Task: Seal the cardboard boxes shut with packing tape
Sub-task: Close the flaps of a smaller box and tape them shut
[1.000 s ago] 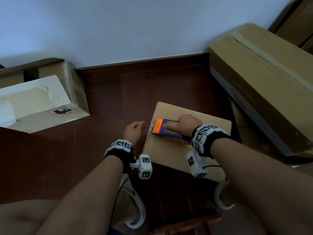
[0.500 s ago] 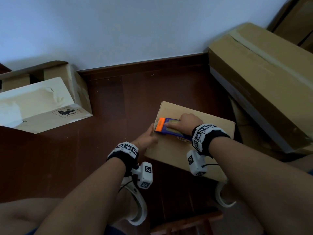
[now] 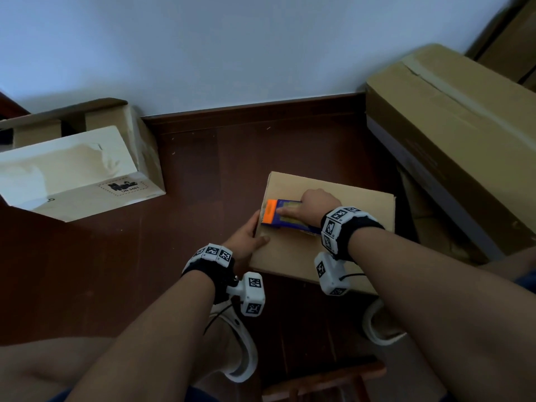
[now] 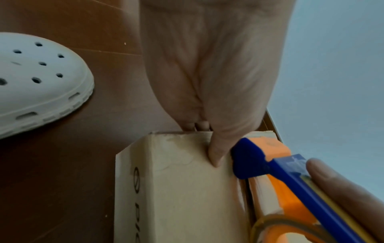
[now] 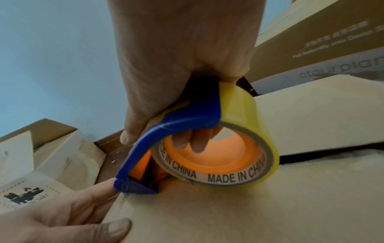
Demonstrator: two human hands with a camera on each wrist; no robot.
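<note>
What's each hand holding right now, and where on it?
Right hand grips the tape dispenser, fingers through the roll's core, thumb over the blue frame. Left hand grips the small cardboard box at its left edge, thumb on top.

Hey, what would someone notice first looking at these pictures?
Probably the bright blue-and-orange tape dispenser gripped by the right hand on top of the small cardboard box at centre. The left hand steadies that box's left edge, and a long brown carton leans at the right.
</note>
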